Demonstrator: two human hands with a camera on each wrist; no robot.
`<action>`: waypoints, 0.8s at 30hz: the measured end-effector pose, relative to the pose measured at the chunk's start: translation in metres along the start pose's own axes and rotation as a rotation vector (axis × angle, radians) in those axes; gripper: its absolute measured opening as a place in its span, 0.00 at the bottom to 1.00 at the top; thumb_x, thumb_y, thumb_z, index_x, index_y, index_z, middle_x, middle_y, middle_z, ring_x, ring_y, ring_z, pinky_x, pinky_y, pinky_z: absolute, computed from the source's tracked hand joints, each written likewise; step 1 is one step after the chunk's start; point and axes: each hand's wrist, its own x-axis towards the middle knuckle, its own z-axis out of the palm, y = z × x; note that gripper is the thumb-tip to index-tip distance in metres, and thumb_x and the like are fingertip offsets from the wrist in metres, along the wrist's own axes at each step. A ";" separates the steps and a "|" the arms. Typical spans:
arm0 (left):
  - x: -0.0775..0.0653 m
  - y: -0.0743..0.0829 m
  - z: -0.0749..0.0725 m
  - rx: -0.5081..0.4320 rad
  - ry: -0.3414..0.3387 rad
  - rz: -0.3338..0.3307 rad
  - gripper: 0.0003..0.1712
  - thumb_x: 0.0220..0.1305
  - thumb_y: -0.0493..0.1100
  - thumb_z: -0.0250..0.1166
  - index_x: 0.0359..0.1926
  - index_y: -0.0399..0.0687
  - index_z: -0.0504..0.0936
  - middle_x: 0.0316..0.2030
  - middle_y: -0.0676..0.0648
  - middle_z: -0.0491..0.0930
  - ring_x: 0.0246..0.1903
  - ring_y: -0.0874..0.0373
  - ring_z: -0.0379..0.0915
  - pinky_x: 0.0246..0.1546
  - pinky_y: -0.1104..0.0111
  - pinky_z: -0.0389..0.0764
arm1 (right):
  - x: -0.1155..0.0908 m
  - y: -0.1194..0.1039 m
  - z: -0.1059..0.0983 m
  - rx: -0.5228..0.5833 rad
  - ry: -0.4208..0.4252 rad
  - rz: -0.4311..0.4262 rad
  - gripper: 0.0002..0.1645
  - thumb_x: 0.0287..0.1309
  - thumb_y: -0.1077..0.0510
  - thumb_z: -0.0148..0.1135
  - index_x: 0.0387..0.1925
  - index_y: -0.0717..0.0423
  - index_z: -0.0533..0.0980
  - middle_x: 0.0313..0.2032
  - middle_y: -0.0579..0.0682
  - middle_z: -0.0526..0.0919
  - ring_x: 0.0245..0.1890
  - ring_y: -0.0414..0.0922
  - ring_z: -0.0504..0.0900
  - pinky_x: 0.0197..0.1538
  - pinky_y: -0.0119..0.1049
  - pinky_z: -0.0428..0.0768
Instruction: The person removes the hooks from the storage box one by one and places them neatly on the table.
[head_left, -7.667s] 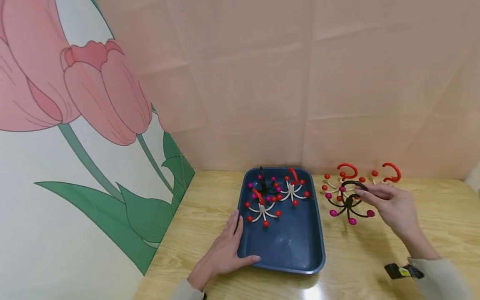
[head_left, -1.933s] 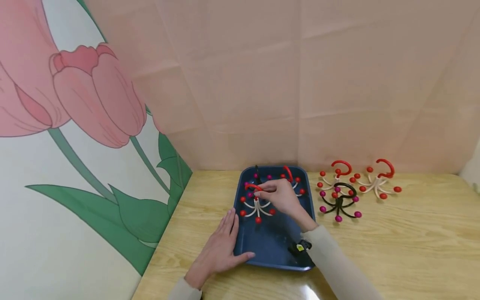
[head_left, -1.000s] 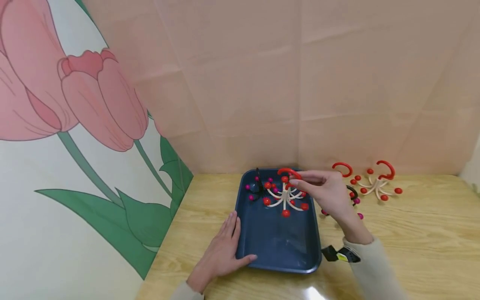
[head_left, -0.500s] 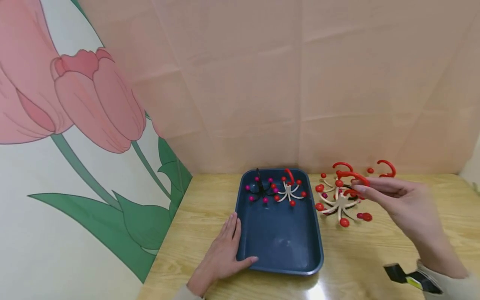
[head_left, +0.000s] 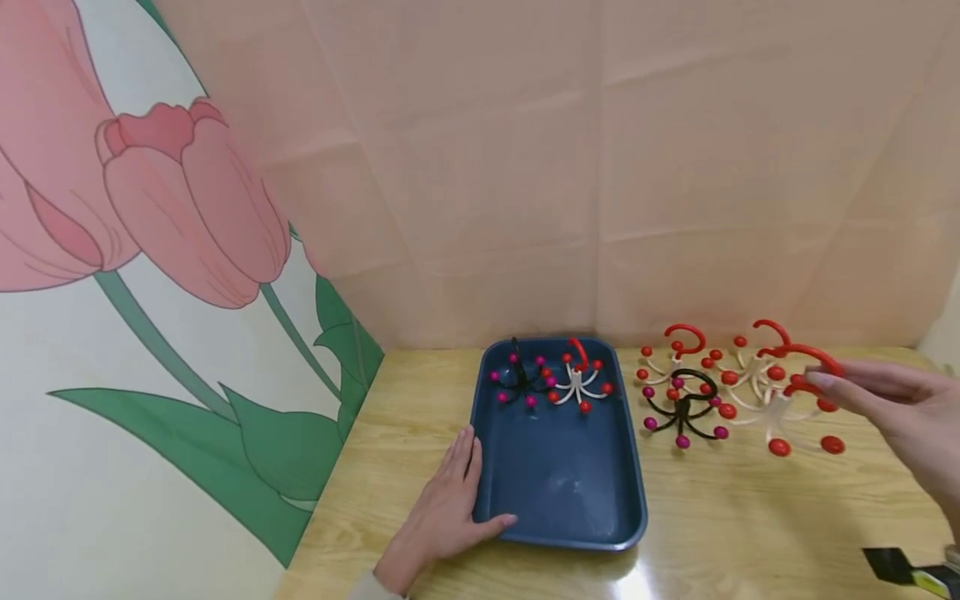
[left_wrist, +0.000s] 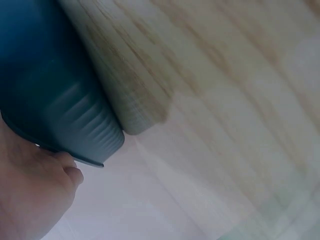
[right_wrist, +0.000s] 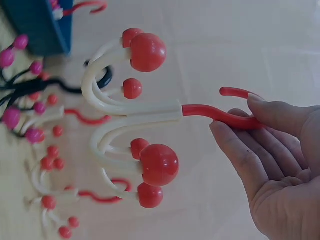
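Note:
My right hand (head_left: 903, 412) pinches the curved red handle of a scalp massager (head_left: 776, 408) between thumb and fingers. Its cream prongs, tipped with red balls, hang downward at the right of the table; the right wrist view shows the prongs and the red handle (right_wrist: 220, 114) up close. My left hand (head_left: 442, 500) rests with straight fingers along the left side of a blue tray (head_left: 642, 492), its thumb over the front corner. In the tray's far end stand a black massager (head_left: 522, 379) with magenta balls and a cream-and-red massager (head_left: 577, 382).
Right of the tray, a black massager (head_left: 682, 408) stands before a cream-and-red massager (head_left: 684, 335). Another cream-and-red massager (head_left: 754, 363) stands behind the held one. A beige cloth (head_left: 480, 208) hangs at the table's back, and a tulip-printed panel (head_left: 172, 350) rises on the left.
My right hand took one cream-and-red massager from the tray and carried it rightward, past the black one on the table. Earlier it had brought that black one down there. The left hand stays put.

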 end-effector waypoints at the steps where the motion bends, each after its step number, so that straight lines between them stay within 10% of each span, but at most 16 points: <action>1: 0.000 0.000 0.001 -0.002 0.000 0.000 0.70 0.63 0.86 0.52 0.85 0.43 0.42 0.86 0.45 0.29 0.86 0.49 0.29 0.83 0.49 0.55 | 0.001 0.005 -0.001 -0.004 0.002 0.012 0.21 0.71 0.54 0.68 0.63 0.42 0.81 0.34 0.09 0.82 0.32 0.15 0.83 0.54 0.05 0.66; 6: -0.001 0.000 0.001 0.008 0.014 0.013 0.69 0.63 0.85 0.52 0.85 0.42 0.42 0.86 0.44 0.30 0.86 0.48 0.30 0.83 0.49 0.57 | 0.007 0.025 -0.004 -0.035 0.011 0.062 0.23 0.72 0.50 0.67 0.66 0.40 0.79 0.32 0.06 0.79 0.31 0.13 0.79 0.62 0.14 0.69; 8: -0.001 0.000 0.000 0.012 0.019 0.018 0.69 0.63 0.85 0.53 0.85 0.42 0.42 0.86 0.43 0.31 0.86 0.47 0.31 0.82 0.48 0.57 | 0.010 0.031 -0.004 -0.071 0.007 0.106 0.30 0.72 0.45 0.66 0.71 0.45 0.75 0.30 0.03 0.75 0.30 0.11 0.75 0.79 0.36 0.67; 12: 0.000 0.000 -0.001 0.007 0.018 0.013 0.69 0.63 0.84 0.53 0.85 0.43 0.42 0.86 0.44 0.31 0.86 0.47 0.31 0.82 0.48 0.57 | 0.019 0.043 0.000 -0.206 0.000 0.169 0.45 0.72 0.36 0.62 0.75 0.64 0.68 0.26 0.00 0.65 0.29 0.09 0.66 0.68 0.71 0.68; 15: 0.000 0.000 -0.001 -0.003 0.011 0.006 0.69 0.63 0.84 0.53 0.85 0.43 0.42 0.86 0.44 0.30 0.86 0.49 0.29 0.83 0.49 0.56 | 0.025 0.052 0.004 -0.270 0.007 0.155 0.45 0.72 0.36 0.61 0.72 0.68 0.71 0.26 0.00 0.63 0.28 0.10 0.67 0.47 0.41 0.84; 18: 0.000 0.000 0.000 -0.005 0.005 0.005 0.69 0.63 0.85 0.52 0.85 0.44 0.41 0.86 0.45 0.30 0.86 0.49 0.28 0.83 0.49 0.56 | 0.029 0.062 0.008 -0.258 0.010 0.114 0.39 0.73 0.40 0.63 0.68 0.68 0.74 0.28 0.00 0.66 0.27 0.12 0.71 0.27 0.23 0.75; 24: 0.000 0.001 -0.001 -0.015 0.002 0.005 0.69 0.63 0.85 0.52 0.85 0.44 0.42 0.86 0.44 0.31 0.86 0.47 0.31 0.82 0.47 0.57 | 0.032 0.075 0.016 -0.225 0.042 0.028 0.31 0.70 0.46 0.68 0.58 0.69 0.80 0.27 0.01 0.71 0.25 0.16 0.77 0.25 0.24 0.78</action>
